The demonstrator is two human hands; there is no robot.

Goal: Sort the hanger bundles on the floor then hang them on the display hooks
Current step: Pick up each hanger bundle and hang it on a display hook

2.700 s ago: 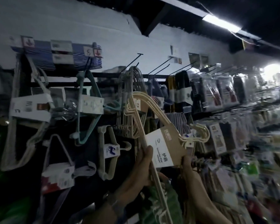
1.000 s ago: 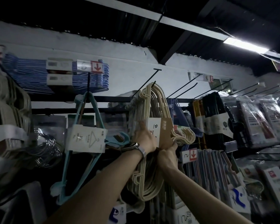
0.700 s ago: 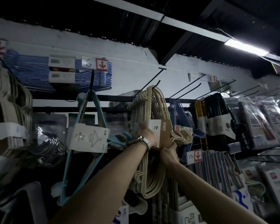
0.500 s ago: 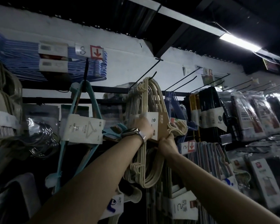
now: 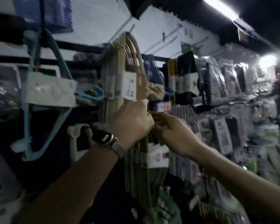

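Observation:
A beige hanger bundle (image 5: 129, 62) with a brown-and-white card label hangs on a black display hook (image 5: 120, 34) among other beige bundles. My left hand (image 5: 132, 122), with a watch on its wrist, sits just below the label, fingers curled against the bundle's lower bars. My right hand (image 5: 170, 131) is beside it to the right, fingers loosely extended toward the left hand, with nothing seen in it. The view is blurred, so the exact grip is unclear.
A teal hanger bundle (image 5: 55, 50) with a white label hangs to the left, under blue hangers (image 5: 55, 12). Black and yellow hanger packs (image 5: 184, 65) and plastic-wrapped packs (image 5: 217, 83) fill the hooks to the right. Bare hooks (image 5: 170, 38) jut out above.
Both hands have dropped from the bundle's card label to just below it, and the right hand has let go. The bundle stays on the hook. The camera swung closer and to the right.

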